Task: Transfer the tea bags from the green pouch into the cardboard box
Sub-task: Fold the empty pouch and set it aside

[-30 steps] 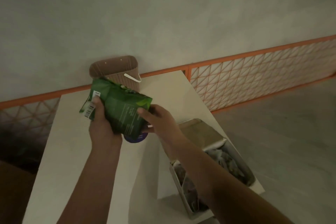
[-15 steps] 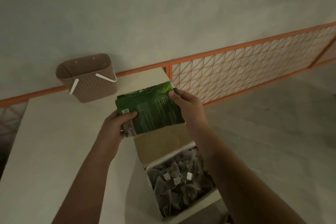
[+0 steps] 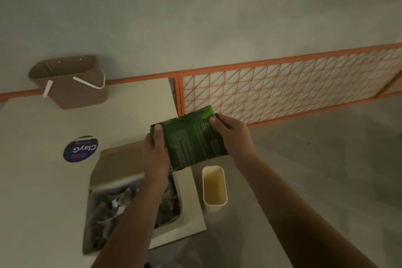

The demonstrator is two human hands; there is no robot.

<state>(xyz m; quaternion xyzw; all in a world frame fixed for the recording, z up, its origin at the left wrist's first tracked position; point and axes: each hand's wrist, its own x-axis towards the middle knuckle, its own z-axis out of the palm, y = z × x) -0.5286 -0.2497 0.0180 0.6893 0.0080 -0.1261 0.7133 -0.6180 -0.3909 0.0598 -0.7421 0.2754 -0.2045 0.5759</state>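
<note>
I hold the green pouch (image 3: 191, 139) in the air with both hands, above the far right corner of the cardboard box (image 3: 113, 159). My left hand (image 3: 156, 148) grips its left edge, thumb on the printed face. My right hand (image 3: 230, 135) grips its upper right corner. The box stands open on the white table (image 3: 39, 180), flap up, with several dark tea bags (image 3: 113, 204) with white tags inside. My left forearm crosses over the box and hides part of it.
A brown basket (image 3: 71, 82) with white handles stands at the table's far left. A round purple lid (image 3: 80, 149) lies left of the box. A cream bin (image 3: 214, 188) stands on the floor at the table's right edge. An orange mesh fence (image 3: 282, 89) runs behind.
The pouch has travelled right, from over the purple lid to above the box's far right corner. My view swung right too, bringing the cream bin into sight.
</note>
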